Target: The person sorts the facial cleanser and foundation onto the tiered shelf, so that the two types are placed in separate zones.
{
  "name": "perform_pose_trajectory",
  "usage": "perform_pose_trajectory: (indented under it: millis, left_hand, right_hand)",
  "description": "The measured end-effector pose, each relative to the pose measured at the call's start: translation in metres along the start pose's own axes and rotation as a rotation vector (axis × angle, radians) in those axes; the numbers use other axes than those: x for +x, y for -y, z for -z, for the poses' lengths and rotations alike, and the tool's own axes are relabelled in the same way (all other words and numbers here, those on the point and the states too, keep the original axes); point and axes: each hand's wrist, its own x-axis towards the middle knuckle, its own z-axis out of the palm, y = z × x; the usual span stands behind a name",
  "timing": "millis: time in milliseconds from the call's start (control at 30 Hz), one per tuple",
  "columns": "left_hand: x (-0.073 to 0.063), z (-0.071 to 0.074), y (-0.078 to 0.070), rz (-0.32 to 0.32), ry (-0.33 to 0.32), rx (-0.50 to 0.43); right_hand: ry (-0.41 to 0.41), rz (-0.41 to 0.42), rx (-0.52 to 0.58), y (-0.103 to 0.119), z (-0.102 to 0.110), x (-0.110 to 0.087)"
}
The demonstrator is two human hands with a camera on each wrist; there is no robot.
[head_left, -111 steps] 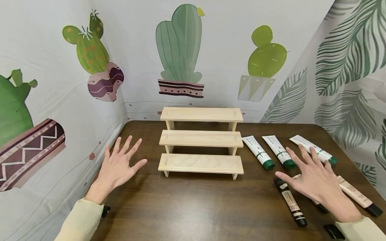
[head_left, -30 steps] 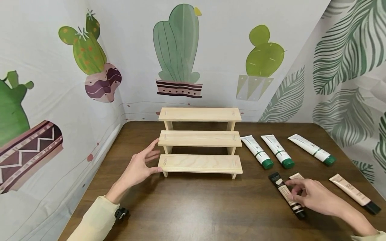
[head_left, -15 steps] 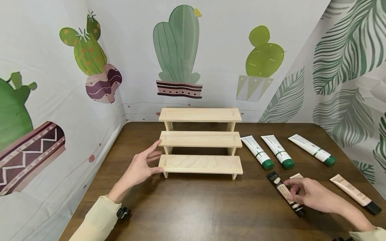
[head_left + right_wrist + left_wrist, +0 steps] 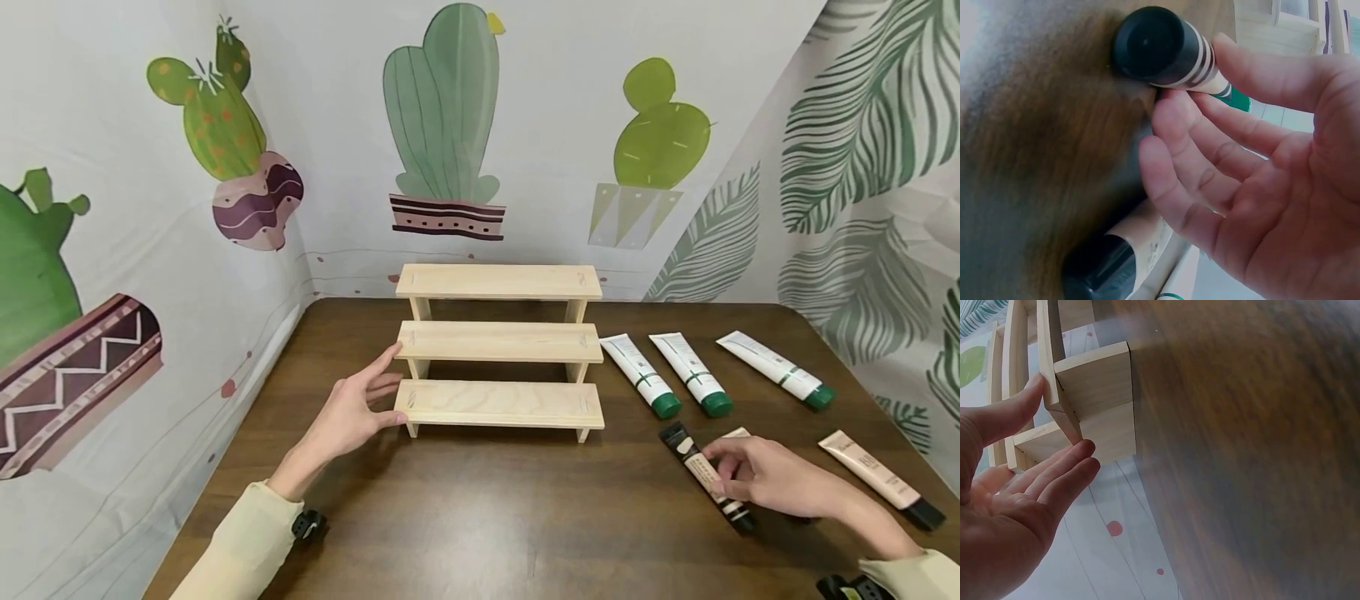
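Observation:
A three-tier wooden display stand (image 4: 498, 403) stands on the dark table. My left hand (image 4: 347, 417) is at its left end, the thumb on the lowest step's edge and the index fingertip at the middle step; in the left wrist view the fingers look nearly straight along the step's end (image 4: 1094, 378). My right hand (image 4: 776, 473) pinches a black and beige squeeze tube (image 4: 705, 477) between thumb and fingers. Its black cap (image 4: 1150, 44) faces the camera in the right wrist view. Another beige tube (image 4: 738, 433) lies mostly hidden beneath that hand.
Three white tubes with green caps lie right of the stand: a near one (image 4: 640, 375), a middle one (image 4: 691, 373) and a far one (image 4: 776, 369). A beige BB tube (image 4: 879, 477) with a black cap lies at the right table edge. Cactus-print cloth (image 4: 555, 125) hangs behind.
From spread above the table, my left hand has come to the stand's left end. My right hand has come down onto the black and beige tube, which has since shifted slightly left and away.

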Motion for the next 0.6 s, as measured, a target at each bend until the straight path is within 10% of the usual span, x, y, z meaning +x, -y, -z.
perform_pose_trajectory:
  millis: [600]
  left_hand:
    - [0.0,0.001,-0.003,0.015,0.002,0.014]
  right_hand:
    - [-0.051,-0.21,0.038,0.014,0.005,0.01]
